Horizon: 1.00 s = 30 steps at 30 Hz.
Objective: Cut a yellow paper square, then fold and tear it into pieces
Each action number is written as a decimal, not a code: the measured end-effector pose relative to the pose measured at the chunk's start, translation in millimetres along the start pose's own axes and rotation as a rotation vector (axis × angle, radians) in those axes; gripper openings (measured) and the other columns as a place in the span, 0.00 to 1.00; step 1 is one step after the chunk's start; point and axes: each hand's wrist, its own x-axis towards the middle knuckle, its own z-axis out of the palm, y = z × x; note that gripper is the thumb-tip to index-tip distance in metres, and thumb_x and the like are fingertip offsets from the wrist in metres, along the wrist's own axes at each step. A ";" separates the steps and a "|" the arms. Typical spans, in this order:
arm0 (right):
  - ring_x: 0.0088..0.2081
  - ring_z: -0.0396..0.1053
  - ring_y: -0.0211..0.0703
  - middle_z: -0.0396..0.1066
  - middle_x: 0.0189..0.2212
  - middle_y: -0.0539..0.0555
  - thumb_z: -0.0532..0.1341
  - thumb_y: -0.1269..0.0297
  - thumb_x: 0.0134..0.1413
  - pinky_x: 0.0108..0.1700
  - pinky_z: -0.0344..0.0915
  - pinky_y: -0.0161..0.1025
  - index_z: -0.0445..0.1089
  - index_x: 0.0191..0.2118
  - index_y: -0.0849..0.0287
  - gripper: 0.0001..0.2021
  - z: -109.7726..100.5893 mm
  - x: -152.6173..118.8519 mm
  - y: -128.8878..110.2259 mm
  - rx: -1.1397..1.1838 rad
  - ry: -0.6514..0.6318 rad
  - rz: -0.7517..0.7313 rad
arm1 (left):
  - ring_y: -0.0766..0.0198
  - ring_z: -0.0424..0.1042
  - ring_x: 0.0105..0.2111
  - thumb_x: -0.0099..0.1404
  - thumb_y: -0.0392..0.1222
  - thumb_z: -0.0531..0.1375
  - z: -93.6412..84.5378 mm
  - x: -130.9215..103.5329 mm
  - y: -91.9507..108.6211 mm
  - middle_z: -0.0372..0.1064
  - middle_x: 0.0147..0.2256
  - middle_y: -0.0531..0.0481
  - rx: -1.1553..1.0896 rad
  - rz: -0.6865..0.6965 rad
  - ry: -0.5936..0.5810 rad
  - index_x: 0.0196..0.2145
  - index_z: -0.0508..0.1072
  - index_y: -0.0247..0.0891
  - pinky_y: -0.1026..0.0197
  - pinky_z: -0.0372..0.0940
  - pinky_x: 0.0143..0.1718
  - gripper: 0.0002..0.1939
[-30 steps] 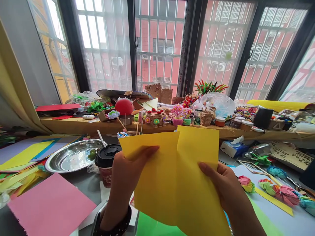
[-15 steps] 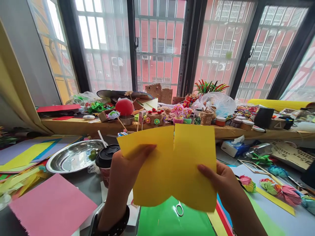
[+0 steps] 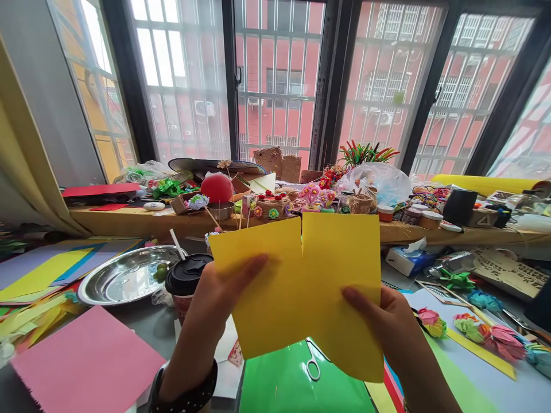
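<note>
A sheet of yellow paper (image 3: 297, 292) is held up in front of me, with a short slit running down from the middle of its top edge. My left hand (image 3: 226, 292) grips its left side, thumb on the near face and the other fingers hidden behind. At the right edge my right hand (image 3: 383, 315) pinches it the same way. Below the paper lies a green sheet (image 3: 275, 384), and on it rest scissors (image 3: 313, 367) with white handles, their blades partly covered by the yellow paper.
To the left are a pink sheet (image 3: 90, 367), a lidded cup (image 3: 188, 275) with a straw and a metal tray (image 3: 116, 287). Paper flowers (image 3: 491, 338) lie at the right, near a tissue box (image 3: 407, 258). A crowded window ledge (image 3: 142, 219) runs behind.
Both sides of the yellow paper have tilted a little, its lower left corner rising and its lower right dropping. More of the scissors shows beneath it. Both hands keep their hold.
</note>
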 end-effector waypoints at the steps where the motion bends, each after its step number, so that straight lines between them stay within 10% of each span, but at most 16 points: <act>1: 0.21 0.72 0.47 0.75 0.20 0.53 0.68 0.60 0.31 0.22 0.68 0.36 0.71 0.24 0.61 0.11 0.1 0.0 -0.2 0.015 -0.002 0.004 | 0.60 0.73 0.25 0.45 0.41 0.65 -1.1 -0.3 0.5 0.75 0.26 0.49 -0.025 -0.003 -0.015 0.28 0.74 0.34 0.65 0.67 0.24 0.12; 15: 0.21 0.72 0.48 0.75 0.19 0.54 0.68 0.60 0.31 0.22 0.67 0.37 0.72 0.23 0.62 0.12 1.4 -0.8 0.6 0.066 -0.037 0.020 | 0.53 0.72 0.35 0.47 0.39 0.63 -11.5 -2.4 0.8 0.75 0.34 0.45 0.104 -0.004 -0.273 0.33 0.75 0.35 0.61 0.68 0.32 0.13; 30: 0.21 0.72 0.48 0.75 0.20 0.54 0.68 0.61 0.30 0.22 0.67 0.38 0.71 0.24 0.61 0.12 6.0 -1.3 2.2 0.087 -0.041 -0.011 | 0.57 0.73 0.28 0.51 0.47 0.60 2.3 6.7 -12.5 0.74 0.28 0.49 0.177 0.129 -0.022 0.29 0.71 0.37 0.63 0.67 0.27 0.11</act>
